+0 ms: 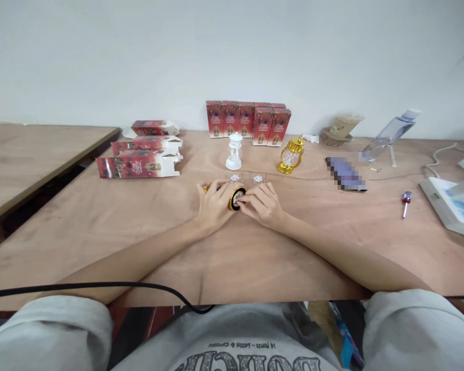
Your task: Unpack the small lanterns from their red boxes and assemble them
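**Small gold lantern held on its side between both hands**

At mid-table, on the bare plywood table [139,232], both hands meet over one small piece. Going from the left: three opened red cartons [139,166] lie flat on their sides, end flaps out; whether anything is inside them cannot be told. The left hand [212,203] is closed around the body of a gold lantern [236,198], which lies on its side with its round black-and-gold base turned toward the right hand [262,203]. That hand's fingertips [244,204] are pinched on something at the base; what it pinches is too small to make out.

The lantern looks like light, thin moulded plastic with a glossy plated finish, so it is probably slippery and easy to crack if squeezed. The firm rim of the base and the solid top cap seem the safer places to hold, not the clear middle.

Behind the hands stand a white lantern [234,152] and two small white parts [246,178]. Against the wall, a row of closed red boxes [247,122] stands upright. Further right are an upright gold lantern [291,154], a small red-handled screwdriver [406,202] and a tilted plastic bottle [390,134].
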Tool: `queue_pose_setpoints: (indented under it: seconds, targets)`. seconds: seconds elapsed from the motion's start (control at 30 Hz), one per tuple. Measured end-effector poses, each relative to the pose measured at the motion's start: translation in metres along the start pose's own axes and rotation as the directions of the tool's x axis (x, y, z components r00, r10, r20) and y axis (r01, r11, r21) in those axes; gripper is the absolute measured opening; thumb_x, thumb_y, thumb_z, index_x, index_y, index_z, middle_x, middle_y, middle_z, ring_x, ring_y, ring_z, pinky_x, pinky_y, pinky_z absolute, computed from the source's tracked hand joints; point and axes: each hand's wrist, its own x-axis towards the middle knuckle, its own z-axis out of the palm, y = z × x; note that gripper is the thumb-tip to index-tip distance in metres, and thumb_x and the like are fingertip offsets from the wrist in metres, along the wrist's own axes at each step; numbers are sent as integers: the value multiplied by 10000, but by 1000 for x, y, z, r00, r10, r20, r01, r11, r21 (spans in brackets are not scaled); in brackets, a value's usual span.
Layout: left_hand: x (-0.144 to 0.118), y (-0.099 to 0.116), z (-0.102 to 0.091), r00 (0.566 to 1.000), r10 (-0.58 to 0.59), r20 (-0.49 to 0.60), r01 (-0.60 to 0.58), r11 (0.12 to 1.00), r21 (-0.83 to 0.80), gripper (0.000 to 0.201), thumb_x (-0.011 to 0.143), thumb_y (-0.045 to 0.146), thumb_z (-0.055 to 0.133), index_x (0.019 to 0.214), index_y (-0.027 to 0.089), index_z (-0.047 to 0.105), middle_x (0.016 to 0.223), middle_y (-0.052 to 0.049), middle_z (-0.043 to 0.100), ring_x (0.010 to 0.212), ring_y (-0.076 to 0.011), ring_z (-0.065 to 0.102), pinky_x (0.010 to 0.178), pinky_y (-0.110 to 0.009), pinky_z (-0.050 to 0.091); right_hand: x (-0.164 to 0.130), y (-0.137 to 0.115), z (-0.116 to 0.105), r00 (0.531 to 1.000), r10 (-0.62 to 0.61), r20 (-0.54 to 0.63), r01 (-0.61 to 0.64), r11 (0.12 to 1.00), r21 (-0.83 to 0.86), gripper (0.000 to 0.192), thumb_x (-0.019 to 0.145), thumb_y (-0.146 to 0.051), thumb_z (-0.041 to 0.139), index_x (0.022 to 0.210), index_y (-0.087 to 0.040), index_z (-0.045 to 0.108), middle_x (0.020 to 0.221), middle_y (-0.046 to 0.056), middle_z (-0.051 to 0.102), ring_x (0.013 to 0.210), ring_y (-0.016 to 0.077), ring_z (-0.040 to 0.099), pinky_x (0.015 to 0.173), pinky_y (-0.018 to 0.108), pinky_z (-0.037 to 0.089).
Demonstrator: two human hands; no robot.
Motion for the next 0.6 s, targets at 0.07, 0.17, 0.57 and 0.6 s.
queue_pose_setpoints:
  seconds: [0.07, 0.17, 0.57, 0.6]
  targets:
    - [0, 0, 0, 1000, 18, -18, -18, 1000, -2, 269, 842, 279, 576, 1110, 253, 580, 1022, -34, 718, 1004, -241, 581, 804, -404, 234, 0, 0, 0, 999, -20, -38, 21, 1000, 13, 74, 864, -206, 559, 797, -220, 584, 737, 21, 610, 686, 148, 507, 636, 316, 333]
    - [0, 0, -1, 998, 38, -44, -39, 999, -10, 259, 853, 282, 562, 1110, 251, 577, 1017, -28, 719, 988, -235, 589, 796, -401, 231, 0, 2, 0, 998, -18, -57, 21, 998, 50, 41, 853, -199, 574, 819, -219, 584, 743, 21, 607, 694, 148, 508, 636, 317, 334]
    - [0, -1, -1, 1000, -20, 0, 20, 1000, -8, 233, 844, 319, 568, 1061, 237, 587, 1037, -36, 711, 1009, -239, 576, 811, -400, 235, -4, 1, 1, 997, 67, 35, -73, 981, 182, 96, 870, -204, 515, 840, -235, 601, 765, 42, 626, 729, 155, 596, 638, 301, 484]
    - [0, -1, -1, 1000, -20, -4, 20, 1000, -9, 229, 845, 321, 568, 1056, 236, 585, 1038, -35, 710, 1005, -238, 578, 807, -398, 234, -4, 0, 1, 996, 85, 30, -89, 976, 201, 99, 872, -210, 513, 839, -234, 604, 767, 42, 627, 727, 152, 598, 636, 299, 488]
